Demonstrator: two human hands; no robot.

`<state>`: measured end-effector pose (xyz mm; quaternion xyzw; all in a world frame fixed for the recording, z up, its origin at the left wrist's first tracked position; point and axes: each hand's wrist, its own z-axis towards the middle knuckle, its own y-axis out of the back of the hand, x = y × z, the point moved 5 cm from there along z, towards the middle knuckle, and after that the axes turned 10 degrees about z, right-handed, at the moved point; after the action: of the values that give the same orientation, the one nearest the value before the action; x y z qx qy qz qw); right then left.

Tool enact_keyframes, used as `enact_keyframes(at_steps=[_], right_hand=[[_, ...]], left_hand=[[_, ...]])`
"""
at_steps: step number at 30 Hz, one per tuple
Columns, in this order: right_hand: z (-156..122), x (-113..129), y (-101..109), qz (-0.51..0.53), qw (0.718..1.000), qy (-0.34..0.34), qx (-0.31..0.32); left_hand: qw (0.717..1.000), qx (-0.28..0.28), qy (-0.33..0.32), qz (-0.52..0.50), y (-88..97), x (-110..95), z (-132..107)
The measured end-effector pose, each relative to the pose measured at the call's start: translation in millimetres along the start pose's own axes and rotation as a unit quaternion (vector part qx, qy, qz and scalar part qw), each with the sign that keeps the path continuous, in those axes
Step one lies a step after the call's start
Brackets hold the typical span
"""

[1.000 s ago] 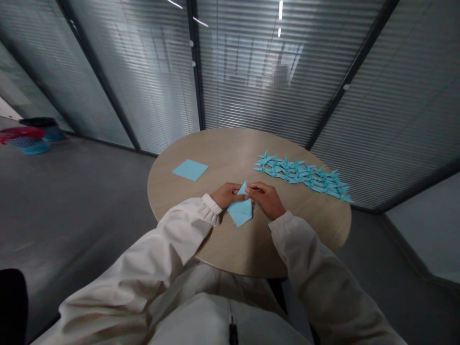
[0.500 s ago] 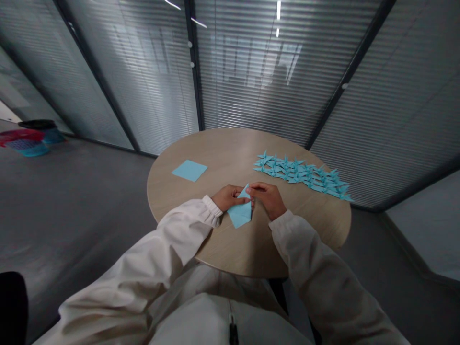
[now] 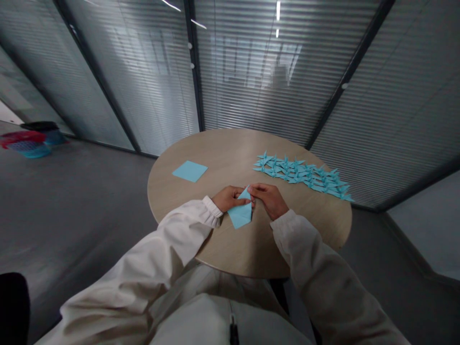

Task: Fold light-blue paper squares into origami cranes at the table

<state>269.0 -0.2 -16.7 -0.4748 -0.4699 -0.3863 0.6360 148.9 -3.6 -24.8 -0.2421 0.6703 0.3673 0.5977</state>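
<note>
A partly folded sheet of light-blue origami paper (image 3: 240,217) is held between my two hands, above the near middle of the table. My left hand (image 3: 230,198) grips it from the left, thumb across the front and fingers behind. At its upper right edge, my right hand (image 3: 269,198) pinches the paper near the pointed tip. The fingers behind the paper are partly hidden. A flat light-blue paper square (image 3: 190,171) lies to the left, apart from both hands. Several folded blue paper cranes (image 3: 302,172) stand in close rows at the right.
The round wooden table (image 3: 230,143) has its near edge close to my body. Behind it rises a glass partition with blinds (image 3: 247,105). Two bins stand on the floor at far left, the nearer one with a red liner (image 3: 27,143). A dark object (image 3: 13,306) shows at lower left.
Both hands keep their hold on the folded paper. My right hand has shifted very slightly at the tip; the view itself has moved a little. Everything else stays in place.
</note>
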Motion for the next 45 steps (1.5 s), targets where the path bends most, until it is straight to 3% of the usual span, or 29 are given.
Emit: enact_keyframes(at_steps=[23, 36, 45], right_hand=[[0.6, 3.3, 1.3, -0.045, 0.998, 0.036, -0.026], [4.8, -8.1, 6.5, 0.019, 0.999, 0.025, -0.008], [3.6, -2.4, 5.5, -0.03, 0.999, 0.04, -0.02]], left_hand=[[1.0, -0.004, 0.009, 0.003, -1.7, -0.8, -0.8], [0.999, 0.016, 0.024, -0.046, -4.7, 1.0, -1.9], [0.998, 0.019, 0.026, -0.054, -6.0, 0.9, -2.3]])
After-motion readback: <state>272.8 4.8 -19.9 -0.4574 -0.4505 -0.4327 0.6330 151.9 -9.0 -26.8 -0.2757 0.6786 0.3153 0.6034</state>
